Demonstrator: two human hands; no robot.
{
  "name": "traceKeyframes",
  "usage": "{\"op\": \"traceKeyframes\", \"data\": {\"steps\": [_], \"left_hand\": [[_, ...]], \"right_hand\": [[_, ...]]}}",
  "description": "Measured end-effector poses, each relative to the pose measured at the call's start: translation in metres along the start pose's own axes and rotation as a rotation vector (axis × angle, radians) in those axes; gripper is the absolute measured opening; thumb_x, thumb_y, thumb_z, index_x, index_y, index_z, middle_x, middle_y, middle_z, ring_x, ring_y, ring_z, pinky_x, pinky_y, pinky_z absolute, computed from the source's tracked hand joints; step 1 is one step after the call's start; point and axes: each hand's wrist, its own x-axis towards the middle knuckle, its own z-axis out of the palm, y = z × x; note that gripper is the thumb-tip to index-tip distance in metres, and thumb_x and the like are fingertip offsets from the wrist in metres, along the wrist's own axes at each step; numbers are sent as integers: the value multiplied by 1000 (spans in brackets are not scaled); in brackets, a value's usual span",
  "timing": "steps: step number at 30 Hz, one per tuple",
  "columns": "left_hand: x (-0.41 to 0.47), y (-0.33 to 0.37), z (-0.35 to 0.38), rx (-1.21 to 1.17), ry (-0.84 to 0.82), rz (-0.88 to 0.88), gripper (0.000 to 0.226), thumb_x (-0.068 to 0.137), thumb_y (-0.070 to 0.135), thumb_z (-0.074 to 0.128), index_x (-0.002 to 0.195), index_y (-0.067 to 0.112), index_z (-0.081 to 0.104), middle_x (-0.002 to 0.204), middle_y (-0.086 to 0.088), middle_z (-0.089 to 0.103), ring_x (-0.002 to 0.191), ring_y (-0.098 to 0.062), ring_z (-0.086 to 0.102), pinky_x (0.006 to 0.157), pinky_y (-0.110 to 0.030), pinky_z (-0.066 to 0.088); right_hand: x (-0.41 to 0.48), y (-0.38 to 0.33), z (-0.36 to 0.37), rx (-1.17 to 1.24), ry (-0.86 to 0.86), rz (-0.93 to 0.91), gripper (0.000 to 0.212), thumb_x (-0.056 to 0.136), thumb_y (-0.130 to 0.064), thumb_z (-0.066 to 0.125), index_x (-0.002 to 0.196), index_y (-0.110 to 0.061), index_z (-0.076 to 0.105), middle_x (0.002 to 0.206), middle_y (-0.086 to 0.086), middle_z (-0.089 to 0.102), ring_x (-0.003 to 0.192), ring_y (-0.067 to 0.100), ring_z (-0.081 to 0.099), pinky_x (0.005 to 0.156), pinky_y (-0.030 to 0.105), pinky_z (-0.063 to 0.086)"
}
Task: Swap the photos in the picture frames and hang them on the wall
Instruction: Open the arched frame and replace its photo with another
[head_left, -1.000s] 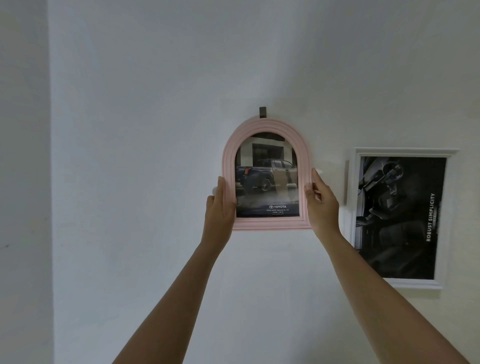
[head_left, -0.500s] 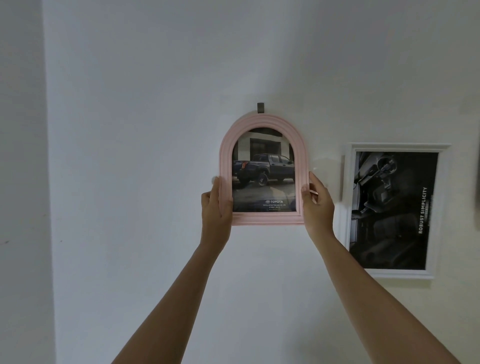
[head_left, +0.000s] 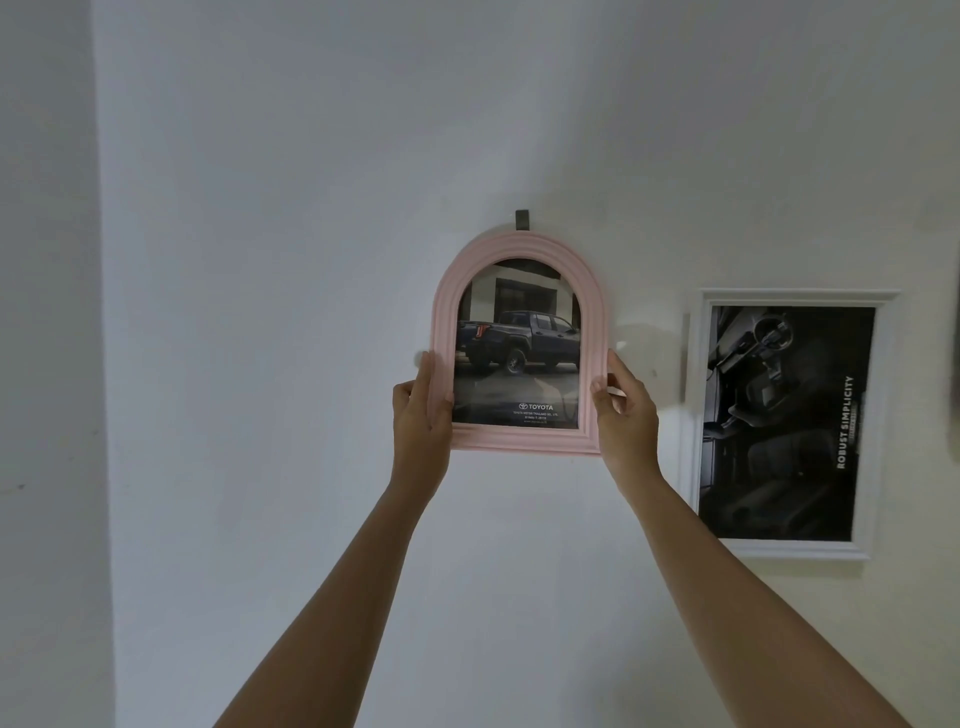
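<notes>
A pink arched picture frame (head_left: 521, 249) with a photo of a dark pickup truck sits flat against the white wall, its top just under a small dark wall hook (head_left: 521, 219). My left hand (head_left: 422, 421) grips the frame's lower left edge, thumb on its front. My right hand (head_left: 625, 415) grips the lower right edge. To the right hangs a white rectangular frame (head_left: 866, 431) holding a dark car-interior photo with the words "ROBUST SIMPLICITY".
The white wall (head_left: 285, 260) runs to an inner corner at the far left (head_left: 98, 364). A dark blurred object (head_left: 955, 364) shows at the right edge of the view.
Both hands have kept their grip on the pink frame; it has stayed just under the hook while the view shifted slightly. Reflections on the glass have cleared.
</notes>
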Motion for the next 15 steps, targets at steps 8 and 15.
{"op": "traceKeyframes", "data": {"steps": [8, 15], "left_hand": [[-1, -4, 0, 64, -40, 21, 47, 101, 23, 32, 147, 22, 20, 111, -4, 37, 84, -2, 45, 69, 4, 36], [-5, -1, 1, 34, -9, -17, 48, 100, 33, 34, 146, 27, 23, 116, 1, 38, 92, -3, 46, 90, -24, 44]], "right_hand": [[4, -2, -3, -56, -24, -16, 41, 97, -18, 45, 138, -17, 42, 121, 12, 54, 110, 24, 54, 101, 30, 43], [1, -2, -5, -16, -31, 4, 42, 97, -17, 46, 139, -17, 41, 134, 8, 50, 116, 22, 51, 97, 24, 40]]}}
